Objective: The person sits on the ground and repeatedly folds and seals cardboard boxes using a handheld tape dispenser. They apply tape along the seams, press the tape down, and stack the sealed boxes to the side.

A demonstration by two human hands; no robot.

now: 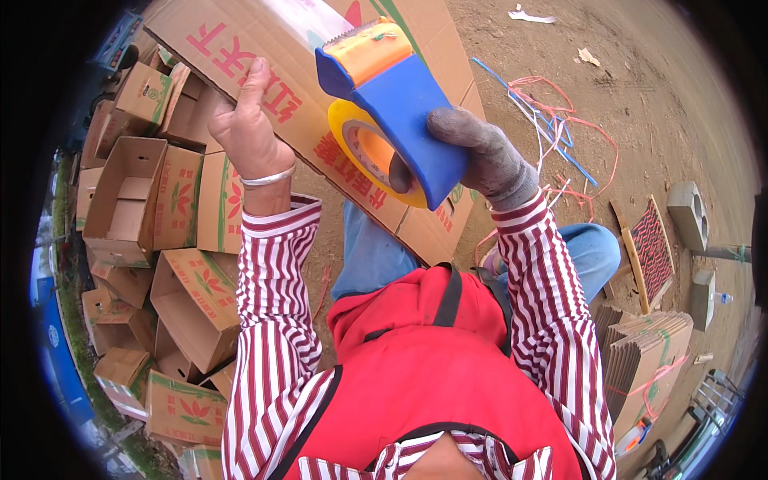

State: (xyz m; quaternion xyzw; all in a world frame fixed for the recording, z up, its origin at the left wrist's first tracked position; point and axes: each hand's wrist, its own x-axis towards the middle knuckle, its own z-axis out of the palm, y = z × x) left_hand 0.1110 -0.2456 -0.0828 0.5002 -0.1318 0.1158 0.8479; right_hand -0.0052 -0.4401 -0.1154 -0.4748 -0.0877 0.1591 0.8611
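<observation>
My right hand (489, 153), in a grey glove, grips a blue tape dispenser (414, 111). The dispenser carries a yellow-rimmed tape roll (363, 141), and its toothed cutter (351, 33) points up and away from me. Under it slants a brown cardboard carton (300, 141) with red printing and a green stripe. A strip of clear tape (312, 21) shows on its far part. My bare left hand (255, 129), with a bangle at the wrist, holds the carton's left edge; its thumb lies over the face and the other fingers are partly hidden.
Assembled open cartons (129, 192) are heaped on my left. On the right lie tangled plastic strapping (558, 126), a low stool with a woven seat (649, 255) and concrete blocks (689, 216). A bundle of flat cartons (651, 360) stands near another tape dispenser (633, 438).
</observation>
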